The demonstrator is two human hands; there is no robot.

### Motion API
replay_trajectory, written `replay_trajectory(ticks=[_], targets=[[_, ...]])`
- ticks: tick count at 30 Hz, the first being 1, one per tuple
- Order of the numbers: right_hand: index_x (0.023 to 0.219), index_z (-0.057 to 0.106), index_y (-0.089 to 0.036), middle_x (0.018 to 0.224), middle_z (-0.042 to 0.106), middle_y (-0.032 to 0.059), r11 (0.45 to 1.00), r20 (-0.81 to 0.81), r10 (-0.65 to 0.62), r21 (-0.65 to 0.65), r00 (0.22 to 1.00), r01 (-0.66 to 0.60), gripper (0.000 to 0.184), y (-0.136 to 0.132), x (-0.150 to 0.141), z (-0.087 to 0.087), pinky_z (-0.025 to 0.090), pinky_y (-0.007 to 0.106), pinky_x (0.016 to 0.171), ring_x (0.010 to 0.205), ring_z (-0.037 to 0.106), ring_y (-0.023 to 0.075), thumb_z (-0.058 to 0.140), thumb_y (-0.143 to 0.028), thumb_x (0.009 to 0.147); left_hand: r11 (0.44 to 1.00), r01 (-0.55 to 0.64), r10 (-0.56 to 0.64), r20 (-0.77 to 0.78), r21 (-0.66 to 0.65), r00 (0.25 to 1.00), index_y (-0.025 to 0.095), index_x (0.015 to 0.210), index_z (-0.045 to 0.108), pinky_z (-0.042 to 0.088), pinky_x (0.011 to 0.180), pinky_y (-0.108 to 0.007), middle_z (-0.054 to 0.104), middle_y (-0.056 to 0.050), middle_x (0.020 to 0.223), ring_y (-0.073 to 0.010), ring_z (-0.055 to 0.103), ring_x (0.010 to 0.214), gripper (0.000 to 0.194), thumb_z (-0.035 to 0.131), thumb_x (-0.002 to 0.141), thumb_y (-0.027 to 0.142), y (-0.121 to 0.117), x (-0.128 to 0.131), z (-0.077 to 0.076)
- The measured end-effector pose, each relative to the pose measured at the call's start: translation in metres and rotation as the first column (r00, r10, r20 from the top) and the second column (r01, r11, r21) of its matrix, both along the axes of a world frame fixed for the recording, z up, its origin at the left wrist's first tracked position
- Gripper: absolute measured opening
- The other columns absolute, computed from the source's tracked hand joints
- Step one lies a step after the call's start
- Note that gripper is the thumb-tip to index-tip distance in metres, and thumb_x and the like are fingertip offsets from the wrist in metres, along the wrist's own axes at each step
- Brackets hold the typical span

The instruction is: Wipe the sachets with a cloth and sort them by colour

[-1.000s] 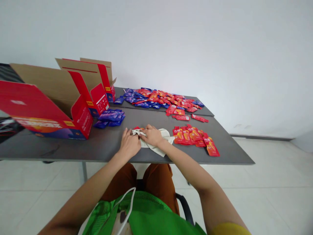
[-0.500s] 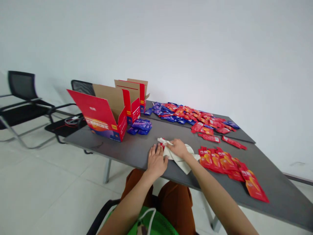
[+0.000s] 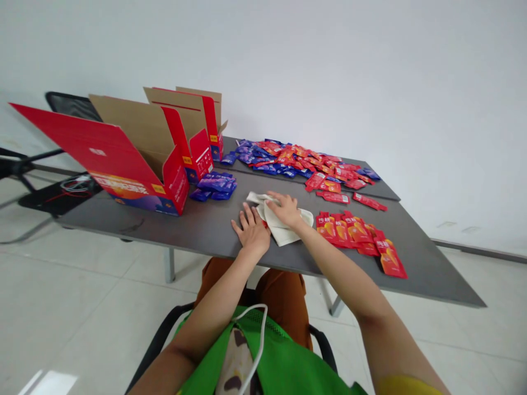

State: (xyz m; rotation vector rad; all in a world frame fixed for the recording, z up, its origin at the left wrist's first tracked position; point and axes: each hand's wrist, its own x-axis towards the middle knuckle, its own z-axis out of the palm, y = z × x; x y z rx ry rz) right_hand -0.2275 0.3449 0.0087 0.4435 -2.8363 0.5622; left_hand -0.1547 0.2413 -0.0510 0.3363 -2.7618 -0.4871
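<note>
The cloth (image 3: pixel 283 233) was plain off-white, the worktop (image 3: pixel 214 225) dark grey. Red pouches (image 3: pixel 354 229) bore orange printing and white characters; the stacked packets (image 3: pixel 216 184) were violet and deep blue. The nearest box (image 3: pixel 102 151) was red outside, with orange and blue lower down, and cardboard brown inside. The trousers (image 3: pixel 284 299) were rust-brown, the sleeve (image 3: pixel 405 385) yellow

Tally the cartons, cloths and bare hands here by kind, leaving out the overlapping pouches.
Open cartons: 3
White cloth: 1
Bare hands: 2 (left hand, right hand)
Total: 6
</note>
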Motion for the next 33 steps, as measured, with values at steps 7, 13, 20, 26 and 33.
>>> replay_trajectory(ticks=[7, 13, 20, 26, 33], targets=[[0.148, 0.039, -0.037, 0.142, 0.039, 0.0113, 0.97, -0.029, 0.17, 0.181, 0.985, -0.162, 0.059, 0.005, 0.041, -0.026, 0.041, 0.051, 0.094, 0.121, 0.04, 0.0326, 0.047, -0.053, 0.091, 0.989, 0.148, -0.149, 0.048, 0.007, 0.988, 0.033, 0.146, 0.042, -0.003, 0.111, -0.071, 0.031, -0.003, 0.157, -0.0357, 0.015, 0.147, 0.053, 0.037, 0.095, 0.044, -0.035, -0.001, 0.005], [0.143, 0.047, -0.036, 0.139, 0.042, 0.0113, 0.965, -0.153, 0.087, 0.26, 0.984, -0.044, 0.049, 0.003, 0.021, -0.023, 0.039, 0.047, 0.096, 0.119, 0.042, 0.0317, 0.043, -0.038, 0.094, 0.986, 0.164, -0.166, 0.128, 0.024, 0.978, 0.033, 0.149, 0.038, 0.001, 0.11, -0.074, 0.028, -0.004, 0.159, -0.0371, 0.012, 0.148, 0.059, 0.042, 0.093, 0.051, -0.036, -0.003, 0.015], [0.145, 0.042, -0.016, 0.135, 0.047, 0.02, 0.94, -0.143, 0.004, 0.339, 0.99, 0.045, 0.054, -0.006, -0.03, -0.011, 0.046, 0.041, 0.091, 0.121, 0.046, 0.0318, 0.044, -0.028, 0.092, 0.978, 0.204, -0.206, 0.113, 0.031, 0.972, 0.035, 0.148, 0.038, 0.002, 0.111, -0.071, 0.03, -0.004, 0.158, -0.0356, 0.014, 0.148, 0.063, 0.047, 0.089, 0.057, -0.043, -0.001, 0.011], [0.153, 0.02, -0.005, 0.138, 0.049, 0.0219, 0.968, -0.143, 0.028, 0.251, 0.989, 0.009, 0.071, 0.001, -0.019, 0.009, 0.046, 0.035, 0.093, 0.115, 0.055, 0.0272, 0.047, -0.034, 0.093, 0.988, 0.152, -0.147, -0.107, 0.04, 0.983, 0.037, 0.146, 0.04, 0.007, 0.115, -0.063, 0.046, -0.005, 0.149, -0.0316, 0.026, 0.145, 0.065, 0.054, 0.086, 0.057, -0.044, 0.005, -0.002], [0.143, 0.048, -0.018, 0.132, 0.058, 0.0124, 0.828, -0.02, 0.492, 0.318, 0.87, -0.462, 0.051, 0.021, 0.025, -0.001, 0.042, 0.031, 0.097, 0.116, 0.057, 0.0218, 0.046, -0.037, 0.096, 0.985, 0.101, -0.085, -0.117, 0.142, 0.989, 0.016, 0.157, 0.009, 0.006, 0.118, -0.054, 0.05, -0.018, 0.144, -0.0284, 0.033, 0.143, 0.099, 0.063, 0.081, 0.049, -0.042, 0.005, 0.003]])
